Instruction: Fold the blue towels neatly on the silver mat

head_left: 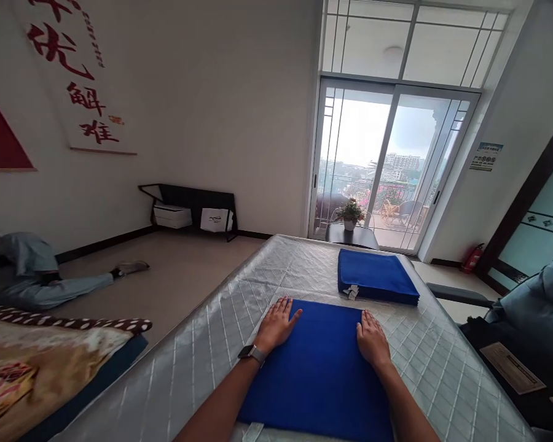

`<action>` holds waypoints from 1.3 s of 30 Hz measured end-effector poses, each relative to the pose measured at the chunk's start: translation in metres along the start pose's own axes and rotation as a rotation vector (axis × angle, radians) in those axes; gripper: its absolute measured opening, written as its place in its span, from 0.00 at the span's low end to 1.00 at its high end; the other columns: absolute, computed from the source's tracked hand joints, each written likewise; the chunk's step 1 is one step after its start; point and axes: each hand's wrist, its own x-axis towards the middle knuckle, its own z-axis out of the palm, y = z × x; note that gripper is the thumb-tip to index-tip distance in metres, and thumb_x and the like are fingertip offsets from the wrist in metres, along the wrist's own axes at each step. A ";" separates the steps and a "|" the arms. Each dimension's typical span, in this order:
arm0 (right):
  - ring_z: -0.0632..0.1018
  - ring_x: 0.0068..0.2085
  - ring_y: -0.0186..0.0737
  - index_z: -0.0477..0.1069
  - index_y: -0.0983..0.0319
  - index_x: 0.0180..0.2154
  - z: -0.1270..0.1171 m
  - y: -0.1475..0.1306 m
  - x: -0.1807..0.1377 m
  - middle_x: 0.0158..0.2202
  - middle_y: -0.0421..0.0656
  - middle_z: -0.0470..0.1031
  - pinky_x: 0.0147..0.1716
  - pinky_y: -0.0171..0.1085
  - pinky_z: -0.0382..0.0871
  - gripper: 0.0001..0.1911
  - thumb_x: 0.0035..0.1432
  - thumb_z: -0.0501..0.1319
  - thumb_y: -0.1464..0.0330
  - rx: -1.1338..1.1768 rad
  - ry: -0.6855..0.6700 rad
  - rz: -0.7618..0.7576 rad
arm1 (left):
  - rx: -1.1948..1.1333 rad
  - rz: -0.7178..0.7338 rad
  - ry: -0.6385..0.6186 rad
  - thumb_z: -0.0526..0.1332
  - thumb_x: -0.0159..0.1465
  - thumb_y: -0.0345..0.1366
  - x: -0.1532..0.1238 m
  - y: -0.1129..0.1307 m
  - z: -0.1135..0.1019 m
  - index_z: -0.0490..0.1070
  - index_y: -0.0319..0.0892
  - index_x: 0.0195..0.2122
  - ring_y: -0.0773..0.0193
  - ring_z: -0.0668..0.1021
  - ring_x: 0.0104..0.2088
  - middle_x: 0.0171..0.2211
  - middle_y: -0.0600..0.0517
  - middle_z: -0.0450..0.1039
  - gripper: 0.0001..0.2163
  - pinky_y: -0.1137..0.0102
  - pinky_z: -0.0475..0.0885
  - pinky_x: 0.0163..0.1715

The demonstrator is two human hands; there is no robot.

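Observation:
A flat, folded blue fabric piece lies in front of me on a silver quilted surface. My left hand rests flat on its far left edge, fingers stretched forward, a watch on the wrist. On the opposite edge lies my right hand, palm down with fingers extended. Neither hand grips anything. Just beyond, toward the right, sits a stack of similar blue fabric pieces with white tags at its near left corner. A whitish strip shows under the near edge of the blue piece.
A potted plant stands on a dark small table past the far end. At left are a patterned bedding edge and a person's legs on the floor. Dark bags sit at right, near a bench.

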 end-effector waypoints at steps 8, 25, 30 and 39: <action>0.55 0.72 0.42 0.51 0.72 0.71 0.002 0.001 0.001 0.73 0.50 0.52 0.70 0.43 0.44 0.34 0.70 0.40 0.61 -0.051 0.000 -0.003 | -0.045 -0.009 0.022 0.35 0.71 0.60 -0.001 0.002 -0.004 0.57 0.35 0.70 0.48 0.59 0.71 0.71 0.40 0.57 0.39 0.53 0.53 0.69; 0.53 0.72 0.46 0.52 0.71 0.70 -0.017 -0.012 -0.025 0.72 0.52 0.51 0.70 0.49 0.45 0.32 0.70 0.42 0.64 -0.150 -0.006 0.017 | -0.073 -0.032 0.048 0.38 0.71 0.58 -0.002 0.006 -0.006 0.58 0.37 0.70 0.46 0.59 0.71 0.70 0.40 0.58 0.36 0.50 0.55 0.68; 0.51 0.73 0.45 0.49 0.70 0.71 -0.005 -0.005 -0.045 0.73 0.50 0.49 0.70 0.48 0.46 0.33 0.71 0.41 0.61 -0.106 -0.032 -0.032 | -0.045 -0.024 0.037 0.37 0.71 0.59 -0.004 0.006 -0.009 0.57 0.34 0.70 0.48 0.58 0.71 0.71 0.39 0.57 0.38 0.53 0.53 0.69; 0.48 0.74 0.42 0.47 0.69 0.72 -0.004 -0.007 -0.050 0.74 0.47 0.45 0.71 0.46 0.40 0.34 0.71 0.39 0.60 -0.058 -0.061 -0.011 | 0.006 0.007 0.007 0.37 0.71 0.60 -0.003 0.003 -0.006 0.56 0.33 0.70 0.49 0.58 0.71 0.71 0.39 0.55 0.39 0.54 0.53 0.69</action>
